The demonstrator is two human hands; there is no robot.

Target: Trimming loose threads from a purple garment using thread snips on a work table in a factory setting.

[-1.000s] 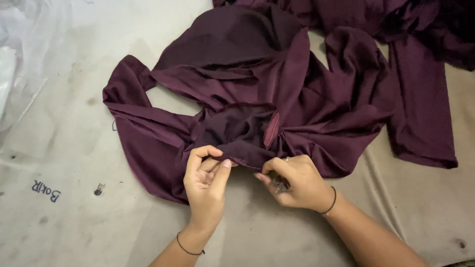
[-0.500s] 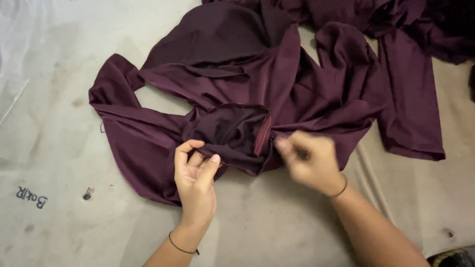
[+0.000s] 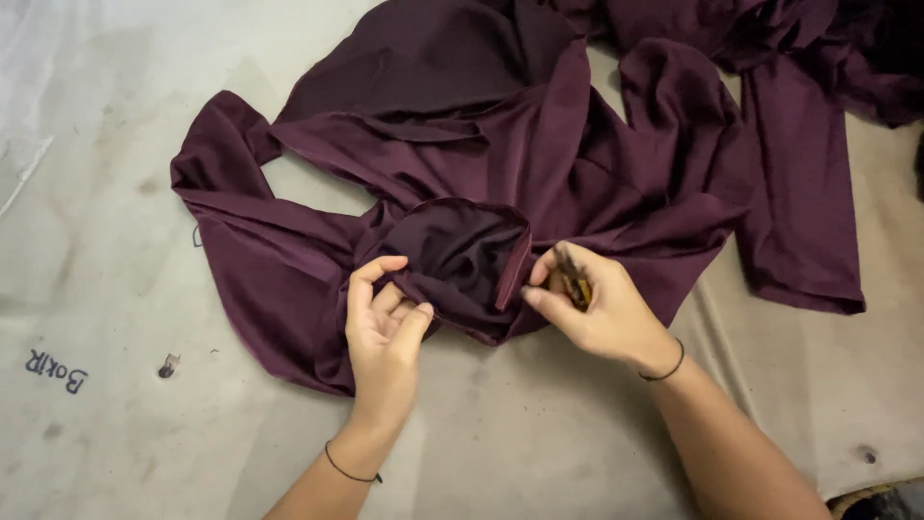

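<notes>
**Both hands at the opening of a maroon garment**

A dark maroon, silky fabric garment [image 3: 500,183] lies crumpled across the centre and upper right of the frame on a stained grey tabletop [image 3: 115,241]. The left hand [image 3: 383,332] pinches the hem of its round opening, fingers closed on the cloth. The right hand [image 3: 602,308], just right of the opening, grips a small dark, yellow-marked tool [image 3: 574,279] in closed fingers.

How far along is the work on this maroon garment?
Done: the maroon garment lies spread on the grey table. In hand: left hand pinches the neckline hem; right hand grips a small tool there. Left: cannot tell; more maroon fabric is piled behind.
</notes>
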